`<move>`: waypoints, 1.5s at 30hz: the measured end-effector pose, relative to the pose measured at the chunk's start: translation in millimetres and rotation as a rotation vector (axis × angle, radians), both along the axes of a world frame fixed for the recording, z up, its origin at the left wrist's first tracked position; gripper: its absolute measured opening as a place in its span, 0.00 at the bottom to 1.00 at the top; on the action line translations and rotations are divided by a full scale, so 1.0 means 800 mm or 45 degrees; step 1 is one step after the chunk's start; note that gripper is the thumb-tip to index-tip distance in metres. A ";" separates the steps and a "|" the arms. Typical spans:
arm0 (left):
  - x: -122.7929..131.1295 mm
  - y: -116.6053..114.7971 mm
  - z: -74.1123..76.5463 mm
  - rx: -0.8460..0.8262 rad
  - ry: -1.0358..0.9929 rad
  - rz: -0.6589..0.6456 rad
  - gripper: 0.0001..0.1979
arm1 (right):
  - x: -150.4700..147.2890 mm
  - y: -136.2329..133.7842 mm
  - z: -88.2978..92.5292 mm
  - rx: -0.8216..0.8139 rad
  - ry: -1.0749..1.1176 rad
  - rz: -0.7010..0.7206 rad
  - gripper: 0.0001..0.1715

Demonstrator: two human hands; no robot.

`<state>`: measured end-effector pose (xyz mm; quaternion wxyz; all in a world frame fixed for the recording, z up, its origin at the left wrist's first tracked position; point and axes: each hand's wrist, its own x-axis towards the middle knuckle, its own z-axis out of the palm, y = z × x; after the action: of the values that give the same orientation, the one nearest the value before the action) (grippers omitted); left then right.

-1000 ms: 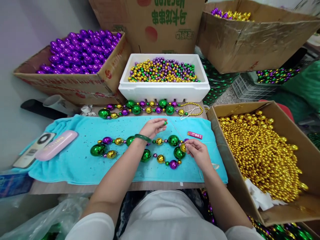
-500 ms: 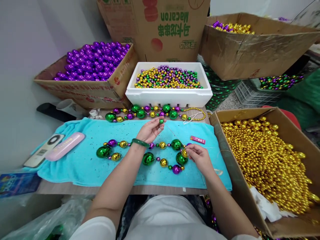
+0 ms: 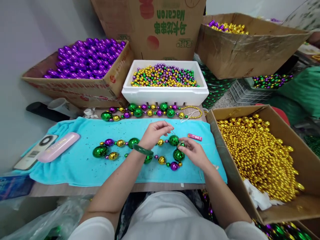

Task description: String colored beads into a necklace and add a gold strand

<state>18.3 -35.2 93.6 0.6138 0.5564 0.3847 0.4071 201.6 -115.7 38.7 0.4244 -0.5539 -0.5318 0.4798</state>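
Note:
My left hand point(image 3: 157, 133), with a green bangle point(image 3: 143, 149) at the wrist, pinches a thin line, a thread or needle, that slants toward the right hand. My right hand point(image 3: 194, 152) is closed at the fingertips around a small green bead point(image 3: 182, 144), partly hidden by the fingers. Just beside these fingers are a big green bead point(image 3: 173, 140) and another big green bead point(image 3: 179, 155). They belong to a looped string of purple, gold and green beads point(image 3: 113, 155) lying on the turquoise towel point(image 3: 82, 150). My left hand and wrist cover part of the loop.
A finished-looking bead strand point(image 3: 137, 112) lies behind the towel. A white foam box point(image 3: 165, 95) holds small mixed beads. Cartons of purple beads point(image 3: 75, 90) and gold beads point(image 3: 240, 186) flank the table. A pink case point(image 3: 58, 147) and a small pink packet point(image 3: 195, 137) rest on the towel.
My left hand has moved down and right, closer to the right hand. The small green bead, earlier at the left fingertips, now shows at the right fingertips. The view has shifted slightly.

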 end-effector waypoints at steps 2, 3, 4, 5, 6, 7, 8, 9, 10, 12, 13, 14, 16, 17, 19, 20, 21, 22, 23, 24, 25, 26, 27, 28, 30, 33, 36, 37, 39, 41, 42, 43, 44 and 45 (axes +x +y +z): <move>0.006 -0.008 0.022 0.128 0.049 -0.035 0.07 | 0.004 0.001 0.016 0.087 -0.141 0.022 0.25; 0.009 -0.011 0.034 0.178 0.057 -0.051 0.07 | 0.006 0.001 0.025 0.115 -0.169 0.034 0.25; 0.012 -0.014 0.045 0.221 0.057 -0.057 0.06 | 0.006 0.003 0.034 0.135 -0.157 0.039 0.23; 0.014 -0.016 0.054 0.262 0.046 -0.047 0.06 | 0.005 0.004 0.042 0.148 -0.121 0.042 0.19; 0.016 -0.017 0.063 0.300 0.027 -0.023 0.06 | 0.004 0.004 0.049 0.151 -0.081 0.051 0.16; 0.018 -0.019 0.070 0.336 0.001 0.013 0.06 | 0.003 0.005 0.054 0.148 -0.037 0.060 0.13; 0.019 -0.020 0.076 0.368 -0.030 0.057 0.06 | 0.001 0.004 0.059 0.140 0.002 0.075 0.12; 0.019 -0.021 0.081 0.393 -0.063 0.101 0.05 | 0.000 0.003 0.062 0.126 0.035 0.098 0.12; 0.018 -0.022 0.085 0.409 -0.095 0.139 0.05 | -0.001 0.002 0.065 0.111 0.065 0.120 0.13; 0.015 -0.024 0.087 0.413 -0.154 0.182 0.06 | -0.001 -0.002 0.069 0.100 0.116 0.129 0.13; 0.013 -0.027 0.085 0.403 -0.179 0.181 0.08 | -0.002 -0.003 0.071 0.106 0.134 0.114 0.13; 0.010 -0.030 0.080 0.387 -0.198 0.160 0.10 | -0.003 -0.005 0.073 0.119 0.153 0.087 0.13; 0.007 -0.040 0.063 0.351 -0.201 0.036 0.17 | -0.007 -0.007 0.079 0.143 0.194 0.032 0.14; 0.006 -0.048 0.051 0.334 -0.175 -0.058 0.21 | -0.011 -0.009 0.084 0.147 0.219 0.024 0.15; 0.005 -0.065 0.024 0.327 -0.064 -0.246 0.23 | -0.020 -0.011 0.095 0.147 0.272 0.047 0.15; 0.005 -0.074 0.011 0.344 0.015 -0.302 0.22 | -0.026 -0.013 0.102 0.152 0.289 0.074 0.15; 0.005 -0.082 -0.001 0.370 0.096 -0.330 0.19 | -0.031 -0.014 0.109 0.171 0.299 0.098 0.15; 0.005 -0.090 -0.010 0.399 0.168 -0.339 0.18 | -0.035 -0.016 0.118 0.202 0.299 0.112 0.15; 0.004 -0.097 -0.016 0.429 0.232 -0.336 0.17 | -0.039 -0.017 0.127 0.240 0.286 0.113 0.15; 0.003 -0.103 -0.021 0.456 0.290 -0.321 0.18 | -0.041 -0.019 0.137 0.285 0.265 0.095 0.15; 0.001 -0.107 -0.024 0.482 0.339 -0.294 0.19 | -0.042 -0.021 0.147 0.338 0.244 0.060 0.14; -0.002 -0.111 -0.026 0.506 0.375 -0.263 0.21 | -0.042 -0.022 0.157 0.394 0.227 0.011 0.13; -0.005 -0.114 -0.028 0.523 0.403 -0.236 0.24 | -0.040 -0.024 0.166 0.450 0.214 -0.042 0.13; -0.009 -0.116 -0.031 0.528 0.424 -0.216 0.26 | -0.038 -0.025 0.175 0.503 0.209 -0.093 0.12; -0.020 -0.121 -0.042 0.513 0.482 -0.214 0.34 | -0.034 -0.027 0.189 0.603 0.236 -0.165 0.10; -0.042 -0.129 -0.066 0.549 0.746 -0.280 0.42 | -0.031 -0.030 0.200 0.651 0.321 -0.156 0.06; -0.067 -0.139 -0.093 0.708 1.118 -0.305 0.36 | -0.033 -0.035 0.207 0.666 0.382 -0.121 0.04; -0.075 -0.141 -0.100 0.760 1.225 -0.283 0.33 | -0.032 -0.037 0.210 0.705 0.398 -0.135 0.04; -0.095 -0.143 -0.113 0.846 1.404 -0.204 0.25 | -0.027 -0.041 0.217 0.818 0.414 -0.193 0.06; -0.116 -0.141 -0.122 0.915 1.543 -0.131 0.19 | -0.016 -0.044 0.223 0.945 0.400 -0.277 0.06; -0.128 -0.138 -0.125 0.953 1.599 -0.109 0.16 | -0.009 -0.045 0.224 0.990 0.390 -0.323 0.05; -0.141 -0.134 -0.128 0.999 1.649 -0.100 0.15 | -0.001 -0.045 0.223 1.015 0.387 -0.376 0.05; -0.155 -0.129 -0.130 1.050 1.693 -0.099 0.14 | 0.007 -0.044 0.220 1.016 0.391 -0.426 0.05; -0.170 -0.123 -0.132 1.106 1.731 -0.106 0.13 | 0.015 -0.043 0.215 1.000 0.399 -0.471 0.05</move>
<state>-118.0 -133.6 -11.7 -0.0107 0.8850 0.4602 0.0695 213.4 -150.4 210.9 0.7559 -0.3577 -0.4949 0.2362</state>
